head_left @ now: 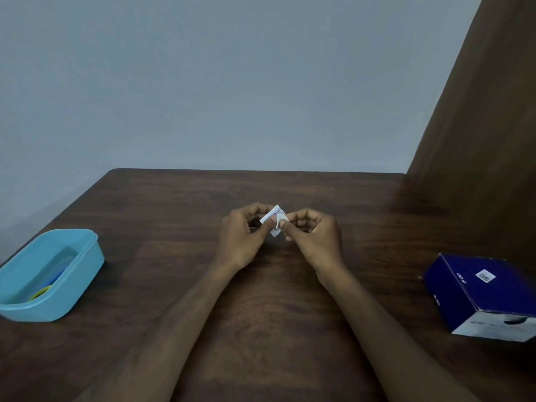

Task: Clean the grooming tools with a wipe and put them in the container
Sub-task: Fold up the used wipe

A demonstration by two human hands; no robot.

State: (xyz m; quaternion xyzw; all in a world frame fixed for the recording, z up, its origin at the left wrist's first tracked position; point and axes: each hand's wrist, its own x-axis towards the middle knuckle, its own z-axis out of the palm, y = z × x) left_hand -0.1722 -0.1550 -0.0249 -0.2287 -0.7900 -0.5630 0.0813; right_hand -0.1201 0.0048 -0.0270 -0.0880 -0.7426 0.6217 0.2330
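Both hands meet above the middle of the brown table (174,216). My left hand (242,236) pinches a small white wipe sachet (274,216) with printed text. My right hand (313,236) pinches a white bit of wipe (281,219) sticking out of the sachet's edge. A light blue plastic container (72,281) stands open at the table's left; a blue and a yellow-green item (43,290) lie inside it. No grooming tool lies out on the table.
A dark blue cardboard box (481,294) with a white end sits at the right edge of the table. A brown wooden panel (478,126) rises at the back right. A grey wall stands behind the table.
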